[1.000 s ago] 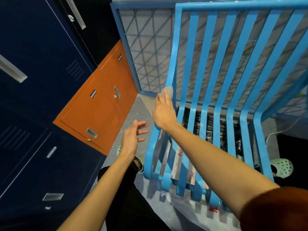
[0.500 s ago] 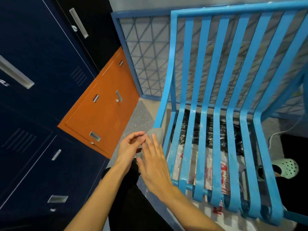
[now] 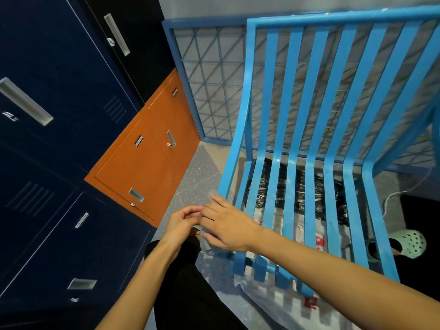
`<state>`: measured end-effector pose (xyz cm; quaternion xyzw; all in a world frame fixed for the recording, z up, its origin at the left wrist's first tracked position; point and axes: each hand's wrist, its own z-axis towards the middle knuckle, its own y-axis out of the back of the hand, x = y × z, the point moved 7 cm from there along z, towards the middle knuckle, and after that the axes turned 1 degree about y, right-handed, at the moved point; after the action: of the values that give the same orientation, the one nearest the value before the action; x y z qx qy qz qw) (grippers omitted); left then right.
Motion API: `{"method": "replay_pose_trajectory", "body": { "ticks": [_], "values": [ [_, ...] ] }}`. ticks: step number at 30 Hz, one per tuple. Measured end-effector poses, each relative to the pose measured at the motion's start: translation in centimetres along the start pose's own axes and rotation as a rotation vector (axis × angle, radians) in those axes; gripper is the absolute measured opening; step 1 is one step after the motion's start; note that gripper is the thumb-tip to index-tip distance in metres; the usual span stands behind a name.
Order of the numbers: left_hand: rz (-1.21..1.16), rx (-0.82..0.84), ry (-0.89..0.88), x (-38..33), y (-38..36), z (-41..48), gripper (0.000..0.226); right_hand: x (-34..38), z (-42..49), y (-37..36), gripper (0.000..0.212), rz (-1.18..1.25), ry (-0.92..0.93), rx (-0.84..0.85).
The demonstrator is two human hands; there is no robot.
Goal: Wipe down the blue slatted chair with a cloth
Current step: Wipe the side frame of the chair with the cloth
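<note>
We take the blue slatted chair (image 3: 309, 144) as our landmark: it fills the right of the view, its backrest rising toward a wire mesh panel (image 3: 209, 91), its seat slats curving down over plastic sheeting (image 3: 273, 303) on the floor, with dark blue lockers (image 3: 59, 115) and an orange cabinet (image 3: 147, 167) off to its left. Just off the chair's front-left corner our two hands meet. The right hand (image 3: 226, 227) lies flat, fingers extended, over a grey cloth (image 3: 206, 244) that shows only as a small fold beneath the palm; the left hand (image 3: 181, 222) curls toward it, fingertips touching the right, though we cannot tell whether either hand truly grips the cloth. We judge this a refolding or hand-over between strokes. To do it well, we should gather the cloth into a pad with a fresh face outward, secure it firmly, then run along each slat lengthwise, edges included.
</note>
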<state>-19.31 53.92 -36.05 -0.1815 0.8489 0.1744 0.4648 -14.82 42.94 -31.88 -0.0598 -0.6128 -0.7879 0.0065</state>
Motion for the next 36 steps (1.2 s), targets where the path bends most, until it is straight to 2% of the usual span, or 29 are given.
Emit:
{"method": "replay_pose_trajectory", "body": {
  "ticks": [3,6,11,16,20,27,31,36],
  "values": [
    [-0.007,-0.088,0.001,-0.3,0.4,0.3,0.018,0.0,0.6,-0.2,0.029,0.004,0.025,-0.057],
    [-0.115,-0.155,0.008,-0.5,0.8,0.7,0.016,-0.5,1.3,0.0,0.028,0.049,0.008,-0.116],
    [-0.235,-0.148,-0.020,-1.4,-0.6,1.5,0.020,-1.9,3.1,-0.2,0.041,0.122,-0.015,-0.025],
    [-0.256,-0.166,-0.097,-4.3,-2.6,3.1,0.026,-6.5,3.7,1.1,0.046,0.210,-0.099,-0.091],
    [-0.238,-0.136,-0.123,-5.8,-4.2,4.6,0.039,-9.0,3.9,1.1,0.042,0.246,-0.119,-0.125],
    [-0.127,-0.107,-0.174,-7.7,-6.5,7.0,0.045,-14.4,5.0,0.9,0.037,0.204,-0.133,-0.116],
    [-0.057,-0.125,-0.201,-8.3,-7.5,8.7,0.041,-18.5,5.8,0.9,0.040,0.128,-0.089,-0.071],
    [0.018,-0.123,-0.252,-12.0,-9.9,11.2,0.031,-23.5,7.2,2.0,0.035,0.028,-0.043,-0.098]
  ]
}}
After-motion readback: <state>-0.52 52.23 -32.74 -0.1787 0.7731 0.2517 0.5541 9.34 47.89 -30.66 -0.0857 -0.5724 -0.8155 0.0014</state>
